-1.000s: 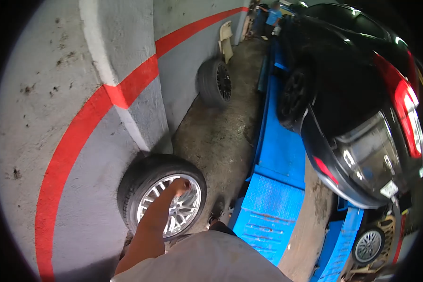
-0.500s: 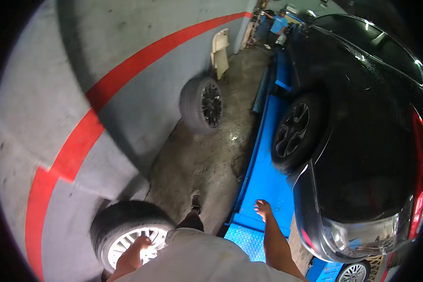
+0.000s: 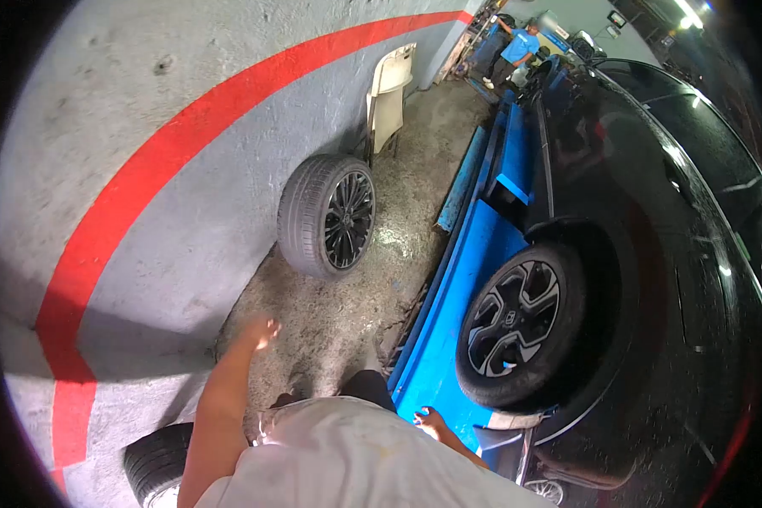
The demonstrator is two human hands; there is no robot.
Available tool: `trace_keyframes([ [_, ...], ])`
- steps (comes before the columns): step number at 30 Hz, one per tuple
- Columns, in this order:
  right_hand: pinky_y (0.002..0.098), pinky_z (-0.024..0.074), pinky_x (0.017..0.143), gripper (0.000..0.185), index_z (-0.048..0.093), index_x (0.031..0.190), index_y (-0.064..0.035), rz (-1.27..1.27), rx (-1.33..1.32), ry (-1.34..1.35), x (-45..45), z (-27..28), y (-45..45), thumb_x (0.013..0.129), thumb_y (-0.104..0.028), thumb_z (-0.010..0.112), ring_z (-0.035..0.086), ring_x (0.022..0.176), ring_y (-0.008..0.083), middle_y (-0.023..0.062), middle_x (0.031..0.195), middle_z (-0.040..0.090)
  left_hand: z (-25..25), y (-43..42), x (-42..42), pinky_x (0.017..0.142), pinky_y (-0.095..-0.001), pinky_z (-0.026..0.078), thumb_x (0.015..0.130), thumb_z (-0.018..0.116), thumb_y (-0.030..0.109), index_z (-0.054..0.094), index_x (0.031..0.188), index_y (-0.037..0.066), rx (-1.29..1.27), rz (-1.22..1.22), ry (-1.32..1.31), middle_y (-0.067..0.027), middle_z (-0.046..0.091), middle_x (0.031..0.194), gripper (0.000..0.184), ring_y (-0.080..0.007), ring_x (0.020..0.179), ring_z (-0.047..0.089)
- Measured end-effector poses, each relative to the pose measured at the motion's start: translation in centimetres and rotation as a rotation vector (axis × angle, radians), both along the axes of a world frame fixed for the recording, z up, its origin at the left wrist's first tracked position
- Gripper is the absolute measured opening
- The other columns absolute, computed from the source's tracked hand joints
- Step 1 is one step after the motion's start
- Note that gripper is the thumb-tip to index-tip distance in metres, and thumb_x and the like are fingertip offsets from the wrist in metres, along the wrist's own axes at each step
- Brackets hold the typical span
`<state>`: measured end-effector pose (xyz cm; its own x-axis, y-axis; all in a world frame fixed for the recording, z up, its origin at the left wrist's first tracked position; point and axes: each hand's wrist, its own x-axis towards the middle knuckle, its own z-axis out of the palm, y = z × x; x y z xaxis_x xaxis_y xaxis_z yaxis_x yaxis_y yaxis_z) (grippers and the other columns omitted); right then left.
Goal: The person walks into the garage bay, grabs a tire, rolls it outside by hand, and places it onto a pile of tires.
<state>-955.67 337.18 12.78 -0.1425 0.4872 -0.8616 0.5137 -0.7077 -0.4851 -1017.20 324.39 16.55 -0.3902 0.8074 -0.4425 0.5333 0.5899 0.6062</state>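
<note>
My left hand (image 3: 265,331) swings out over the wet concrete floor, slightly smeared, its fingers loosely apart with nothing in them. My right hand (image 3: 430,421) hangs low beside the blue lift ramp (image 3: 449,339), fingers parted and holding nothing. Ahead of my left hand, a loose wheel with black spokes (image 3: 328,216) stands upright near the wall. To the right, the dark car (image 3: 652,254) rests on the ramp, its rear wheel (image 3: 516,320) near my right hand. Behind my left arm, another tyre (image 3: 157,461) shows only in part.
A folded cream chair (image 3: 389,97) leans on the grey wall with a red stripe (image 3: 144,165). A blue bar (image 3: 461,179) lies along the ramp's edge. At the far end, a person in a blue shirt (image 3: 521,49) stands near the car's front.
I have walked forward along the aisle, so the standing wheel and the car's rear wheel are closer. My left hand has swung forward, my right hand back. The silver-spoked wheel has slipped behind me.
</note>
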Motion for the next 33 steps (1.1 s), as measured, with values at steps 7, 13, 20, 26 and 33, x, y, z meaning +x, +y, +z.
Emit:
trace_keyframes([
  [7,0.0435,0.0479,0.066,0.029,0.057,0.114,-0.0168,0.424,0.017,-0.354,-3.2,0.0,22.7,0.089,-0.029,0.063,0.062,0.085,0.0203,0.0018,0.099,0.062,1.5,19.7,-3.7,0.075,-0.0427,0.051,0.087,0.066,0.037,0.073,0.096,0.008,0.160,0.203,-0.013,-0.0137,0.073,0.089,0.031,-0.0314,0.082,0.069],
  [13,0.0304,0.0463,0.055,0.039,0.055,0.130,-0.0033,0.354,0.186,-0.148,-12.3,0.1,47.1,0.094,-0.017,0.062,0.060,0.069,0.0157,0.0073,0.089,0.065,-1.5,27.8,-2.5,0.079,-0.0413,0.051,0.085,0.070,0.029,0.073,0.102,0.010,-0.011,0.321,-0.094,-0.0126,0.073,0.097,0.026,-0.0278,0.091,0.068],
  [20,0.0357,0.0523,0.078,0.037,0.058,0.126,-0.0038,0.362,0.476,0.046,-29.9,12.2,62.6,0.096,-0.025,0.057,0.066,0.087,0.0196,0.0135,0.100,0.070,0.4,40.1,-10.3,0.075,-0.0427,0.050,0.081,0.072,0.023,0.070,0.091,0.007,0.066,0.366,-0.101,-0.0151,0.070,0.088,0.020,-0.0302,0.086,0.068],
  [26,0.0287,0.0475,0.069,0.034,0.059,0.126,-0.0025,0.836,0.548,-0.163,-30.9,11.8,62.1,0.095,-0.015,0.055,0.059,0.078,0.0127,0.0030,0.084,0.065,-2.4,51.9,-20.2,0.089,-0.0472,0.050,0.082,0.072,0.030,0.063,0.115,0.011,0.175,0.371,0.189,-0.0180,0.061,0.123,0.039,-0.0350,0.107,0.062],
  [33,0.0402,0.0526,0.085,0.029,0.065,0.115,-0.0086,1.438,0.187,-0.367,-25.1,10.4,67.1,0.094,-0.028,0.060,0.067,0.094,0.0315,0.0176,0.111,0.069,-1.0,61.0,-24.4,0.110,-0.0440,0.037,0.083,0.072,0.036,0.052,0.136,0.015,0.045,0.461,0.100,-0.0138,0.042,0.149,0.061,-0.0340,0.136,0.041],
])
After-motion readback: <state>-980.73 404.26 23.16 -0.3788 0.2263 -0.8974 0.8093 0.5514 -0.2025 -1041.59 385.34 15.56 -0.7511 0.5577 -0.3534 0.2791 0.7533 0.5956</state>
